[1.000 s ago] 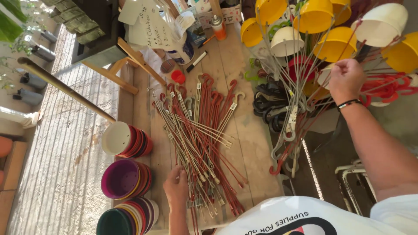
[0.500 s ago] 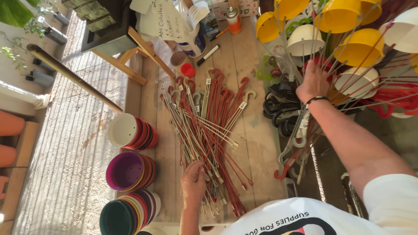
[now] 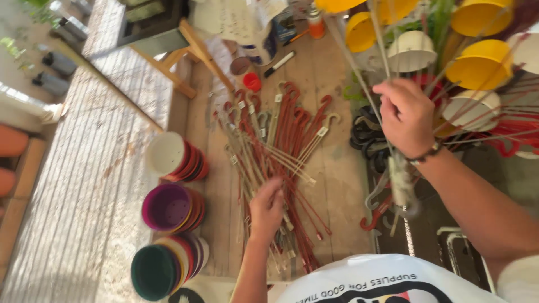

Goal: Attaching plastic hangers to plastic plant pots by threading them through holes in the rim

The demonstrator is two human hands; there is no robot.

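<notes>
Fingers curled together, the left hand [image 3: 267, 206] presses down on a heap of long red and cream plastic hanger rods with hooked ends [image 3: 281, 163] spread across the bare wooden plank table [image 3: 337, 185]. The right hand [image 3: 405, 115] is clenched around thin cream stems [image 3: 377, 45] among hanging yellow and white plastic pots [image 3: 480, 62]. Three stacks of coloured plastic pots [image 3: 171, 207] lie on their sides near the table's left edge.

White paper sign [image 3: 236, 17] at the bench's [image 3: 337, 168] far end.
</notes>
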